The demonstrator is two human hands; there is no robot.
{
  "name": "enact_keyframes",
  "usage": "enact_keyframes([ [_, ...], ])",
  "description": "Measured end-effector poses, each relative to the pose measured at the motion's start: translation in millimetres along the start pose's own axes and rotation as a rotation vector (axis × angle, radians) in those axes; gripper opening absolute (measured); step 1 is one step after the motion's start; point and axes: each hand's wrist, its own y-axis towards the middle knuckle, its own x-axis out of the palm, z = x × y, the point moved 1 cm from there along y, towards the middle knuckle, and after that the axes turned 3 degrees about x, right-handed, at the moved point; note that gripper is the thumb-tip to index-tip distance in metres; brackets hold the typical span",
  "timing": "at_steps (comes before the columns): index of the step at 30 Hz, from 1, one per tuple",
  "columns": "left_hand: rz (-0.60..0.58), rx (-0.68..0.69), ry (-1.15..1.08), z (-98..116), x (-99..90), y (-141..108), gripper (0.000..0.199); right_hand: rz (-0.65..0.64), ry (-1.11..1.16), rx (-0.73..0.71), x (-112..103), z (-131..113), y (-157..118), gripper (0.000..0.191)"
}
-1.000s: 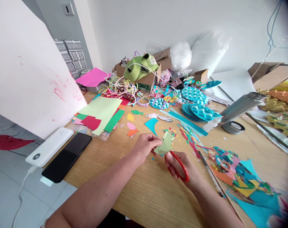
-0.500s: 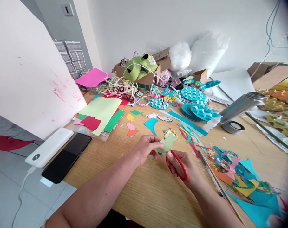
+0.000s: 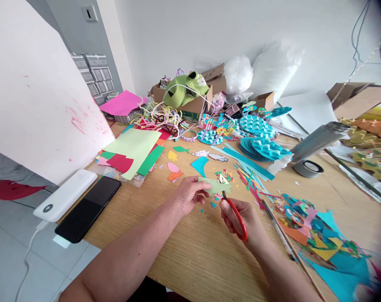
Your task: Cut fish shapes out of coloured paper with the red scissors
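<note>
My left hand (image 3: 190,196) pinches a small piece of pale green paper (image 3: 218,187) between thumb and fingers. The piece is partly cut, with a notched, tail-like right end. My right hand (image 3: 237,216) grips red-handled scissors (image 3: 239,220), their dark blades at the lower edge of the paper. Small colourful paper scraps (image 3: 225,175) lie just behind the paper. Left of them are a blue paper offcut (image 3: 199,166) and cut fish shapes in green (image 3: 181,149), yellow (image 3: 172,156) and orange (image 3: 175,175).
Coloured sheets (image 3: 130,147) are stacked at the left, near a phone (image 3: 88,209) and a white power bank (image 3: 65,195). Blue scalloped discs (image 3: 262,149), a steel flask (image 3: 321,140) and its lid (image 3: 308,168) stand back right. Paper offcuts (image 3: 325,235) and a pen (image 3: 280,233) lie right.
The green paper has turned from tilted upward to lying more level, its notched end now pointing right. The scissors' blades now show at its lower edge. Both hands have shifted slightly.
</note>
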Motion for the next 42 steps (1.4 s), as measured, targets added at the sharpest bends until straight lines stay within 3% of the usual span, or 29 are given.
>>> enact_keyframes([
  [10,-0.022,0.066,-0.091,4.3,-4.1,1.9,0.022,0.006,-0.002,-0.015,-0.6,2.5,0.7,0.055],
  [19,-0.038,0.118,0.047,5.8,-7.4,2.7,0.021,0.331,0.137,-0.272,-9.4,-5.0,-0.5,0.044],
  [29,-0.173,0.117,0.330,0.4,1.6,-4.8,0.021,0.101,0.019,-0.161,-4.3,-19.1,-4.2,0.039],
  [37,-0.221,0.074,0.340,-4.2,3.1,-5.7,0.027,0.109,-0.013,-0.174,-5.4,-17.4,-4.1,0.036],
  [42,-0.168,0.105,0.327,-7.1,4.3,-4.5,0.023,0.127,-0.069,-0.184,-3.9,-18.0,-4.0,0.032],
])
